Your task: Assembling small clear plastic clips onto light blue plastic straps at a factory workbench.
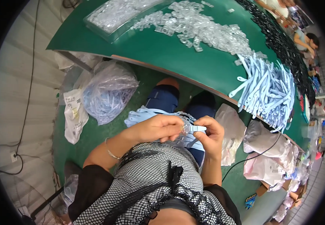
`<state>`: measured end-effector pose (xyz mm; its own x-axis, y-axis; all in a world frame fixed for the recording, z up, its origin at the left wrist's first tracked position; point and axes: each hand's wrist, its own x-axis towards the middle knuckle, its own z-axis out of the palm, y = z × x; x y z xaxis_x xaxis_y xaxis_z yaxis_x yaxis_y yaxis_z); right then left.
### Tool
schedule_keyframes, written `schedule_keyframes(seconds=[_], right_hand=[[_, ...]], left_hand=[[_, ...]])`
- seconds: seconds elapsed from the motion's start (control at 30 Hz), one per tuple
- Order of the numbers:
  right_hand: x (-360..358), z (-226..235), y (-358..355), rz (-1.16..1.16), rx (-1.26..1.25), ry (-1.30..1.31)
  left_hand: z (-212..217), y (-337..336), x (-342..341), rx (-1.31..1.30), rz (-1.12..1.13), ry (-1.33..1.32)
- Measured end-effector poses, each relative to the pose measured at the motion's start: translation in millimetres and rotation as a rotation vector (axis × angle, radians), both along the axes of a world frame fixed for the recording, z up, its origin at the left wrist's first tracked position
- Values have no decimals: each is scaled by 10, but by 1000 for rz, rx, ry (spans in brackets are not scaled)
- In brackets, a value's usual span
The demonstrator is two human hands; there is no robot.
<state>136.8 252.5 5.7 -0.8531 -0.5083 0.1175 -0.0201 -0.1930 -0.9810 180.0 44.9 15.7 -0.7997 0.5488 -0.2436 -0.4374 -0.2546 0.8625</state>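
Pale blue flat plastic strap (pixel 198 128) held over the lap, its end meeting a small clear plastic clip (pixel 185 129) between both sets of fingertips; left hand (pixel 158 128) pinched closed on the clip, right hand (pixel 212 135) curled closed on the strap. More blue straps (pixel 143 114) lie across the knees; on the green table (pixel 177 56) above: a heap of clear clips (pixel 200 28), a pile of blue straps (pixel 271 92).

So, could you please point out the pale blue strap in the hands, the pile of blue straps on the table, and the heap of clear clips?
pale blue strap (pixel 198 128), head view, its end between the fingertips.
pile of blue straps (pixel 271 92), head view, middle of the pile.
heap of clear clips (pixel 203 28), head view, middle of the heap.
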Motion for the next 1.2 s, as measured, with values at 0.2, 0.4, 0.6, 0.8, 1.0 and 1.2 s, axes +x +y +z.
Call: schedule_keyframes(seconds=[0.2,0.4,0.6,0.8,1.0,1.2], right_hand=[[-133,60,459,169,598,199],[-55,-331,429,208,804,459],[-1009,394,697,-612,756,614],[-2248,276,882,-804,1479,842],[-2628,146,1160,-707,1500,591],[-2747,218,1441,-636,1265,473]], left_hand=[[-176,-391,183,-648,-42,413],[-728,-416,563,-1044,16,408],[-537,-473,437,-1239,97,677],[-160,-133,-246,-1001,269,871],[67,14,-963,-962,434,1049],[-34,-16,-1779,-1041,704,1148]])
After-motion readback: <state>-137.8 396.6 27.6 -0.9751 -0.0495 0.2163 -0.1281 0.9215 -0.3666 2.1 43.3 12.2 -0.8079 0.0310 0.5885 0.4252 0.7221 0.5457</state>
